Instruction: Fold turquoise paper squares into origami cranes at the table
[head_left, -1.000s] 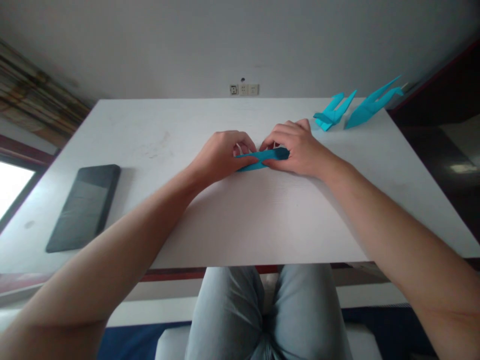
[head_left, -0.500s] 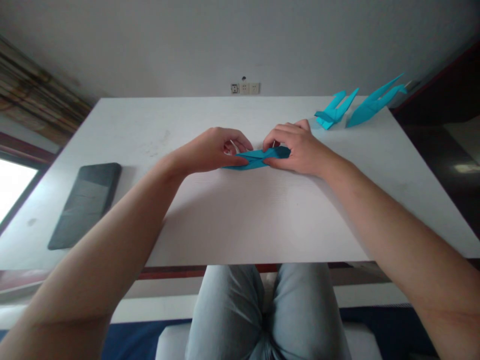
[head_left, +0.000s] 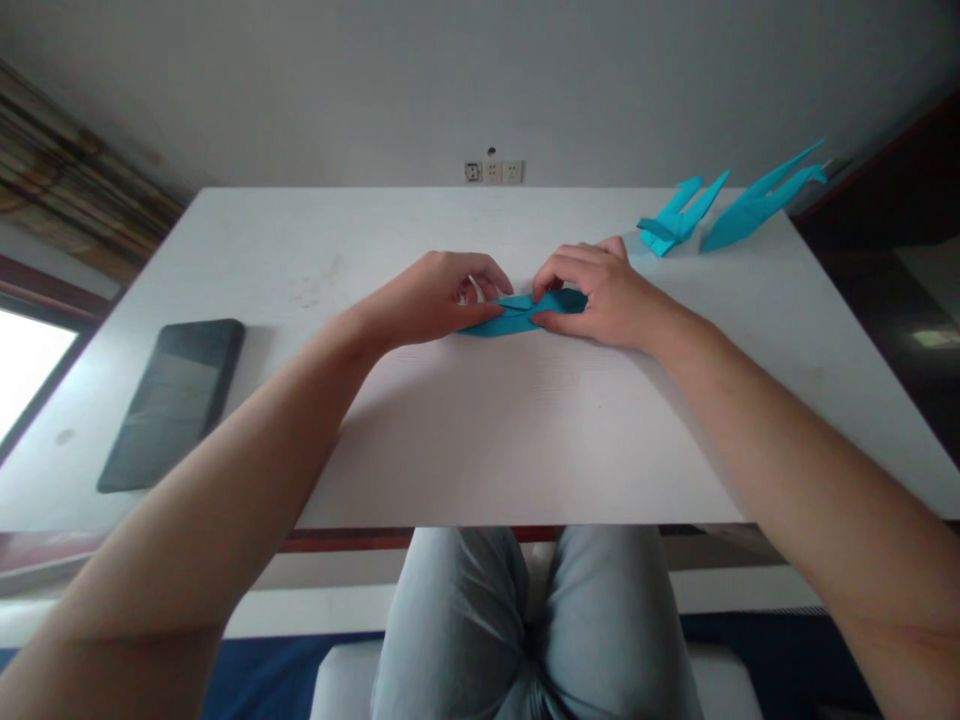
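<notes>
A folded piece of blue paper (head_left: 504, 324), long and narrow, lies across the middle of the white table between my hands. My left hand (head_left: 442, 297) grips its left part, with the thumb on top and the fingers curled behind. The right part is pinched between the thumb and fingers of my right hand (head_left: 592, 293). Creases and overlapping flaps show on the paper's upper face. Both of its ends are partly covered by my hands.
Two blue origami birds, a smaller one (head_left: 670, 228) and a larger one (head_left: 754, 210), stand at the table's back right. On the left lies a dark phone (head_left: 171, 400). Wall sockets (head_left: 493, 172) sit beyond the back edge of the table (head_left: 480, 430).
Both hands and the paper appear slightly further right, as the whole view has shifted a little. The paper's flaps lie somewhat flatter between the thumbs. Both hands keep their hold.
</notes>
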